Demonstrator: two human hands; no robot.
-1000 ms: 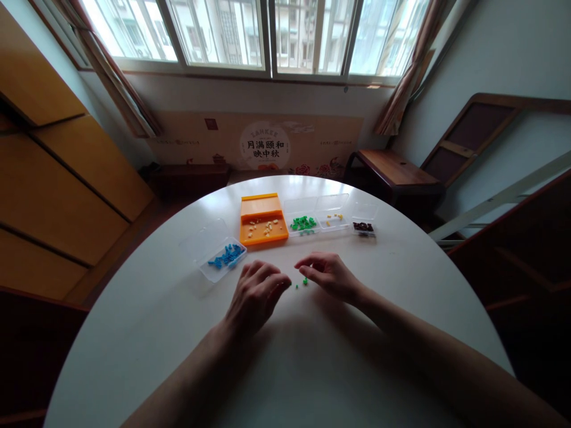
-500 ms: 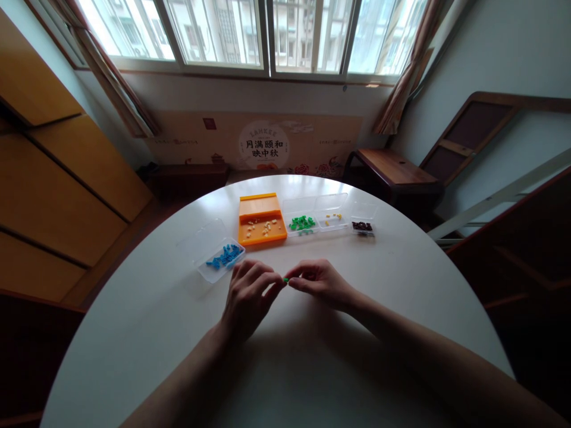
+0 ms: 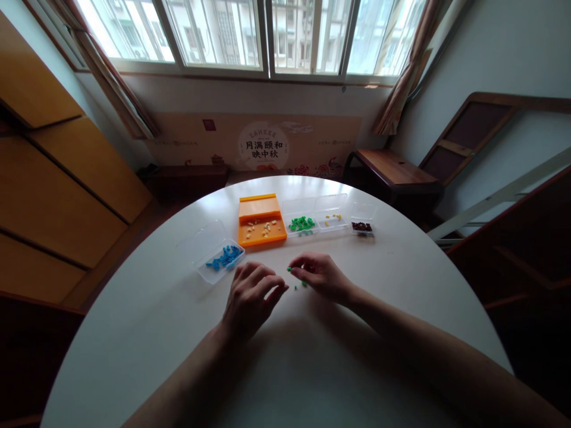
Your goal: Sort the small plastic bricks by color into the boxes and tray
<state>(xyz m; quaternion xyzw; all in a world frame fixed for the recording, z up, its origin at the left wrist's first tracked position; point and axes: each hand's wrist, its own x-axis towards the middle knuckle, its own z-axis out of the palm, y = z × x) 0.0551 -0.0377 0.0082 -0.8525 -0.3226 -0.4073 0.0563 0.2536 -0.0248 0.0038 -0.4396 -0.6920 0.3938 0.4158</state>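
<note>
My right hand (image 3: 322,276) pinches a small green building brick (image 3: 289,269) between thumb and forefinger, just above the white table. To its left is my left hand (image 3: 250,294), its thumb and forefinger tips pressed together. Whether anything tiny sits between those tips cannot be made out. The two hands are apart. On the table between and under them lie a tiny green piece (image 3: 295,288) and another green piece (image 3: 304,283), partly in the right hand's shadow.
Beyond my hands stand a clear box of blue pieces (image 3: 225,257), an orange tray (image 3: 263,242) with pale bits, a clear box of green pieces (image 3: 302,224), one with a few yellow pieces (image 3: 333,219), and one with dark brown pieces (image 3: 361,227). The round white table (image 3: 178,333) curves away.
My hands met at a green piece before; now they are apart. The right hand has moved slightly up and away with a green brick, and small green pieces now show on the table.
</note>
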